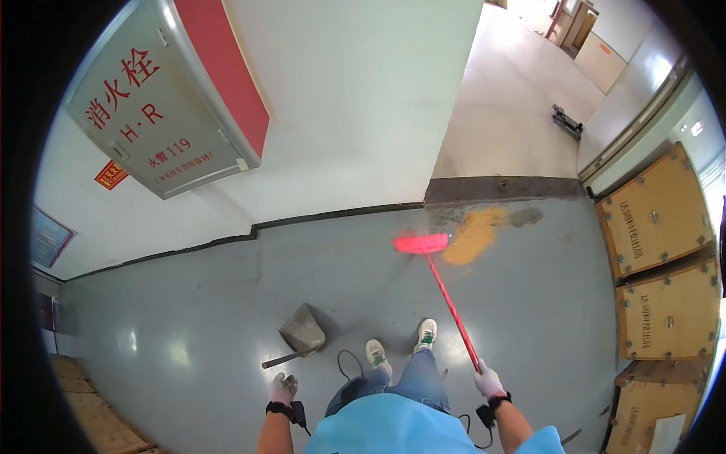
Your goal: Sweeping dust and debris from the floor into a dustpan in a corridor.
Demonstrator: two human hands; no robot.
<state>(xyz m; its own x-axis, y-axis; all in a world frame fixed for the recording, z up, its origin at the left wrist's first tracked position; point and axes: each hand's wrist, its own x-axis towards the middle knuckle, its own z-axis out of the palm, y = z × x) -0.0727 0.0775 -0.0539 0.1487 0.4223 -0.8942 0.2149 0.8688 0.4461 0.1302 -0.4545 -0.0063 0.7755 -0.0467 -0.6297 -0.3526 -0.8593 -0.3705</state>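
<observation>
My right hand (490,379), in a light glove, is wrapped round the upper end of the red handle of a broom (451,303). The broom's pink-red head (421,243) is on the grey floor, just left of an orange-yellow patch (474,236), and looks slightly blurred. My left hand (283,388), also gloved, hangs at my left side with its fingers loosely curled and apart, holding nothing I can see. Just beyond it is a grey dustpan (304,331) with a dark handle (286,359). Hand and handle appear separate. Whether the dustpan holds anything is unclear.
A hydrant cabinet (162,106) juts from the white wall at left. Beyond a dark threshold (505,188), a doorway opens onto a pale floor with a black object (567,122). Wooden crates (659,219) line the right side; brown boxes (94,412) stand at lower left.
</observation>
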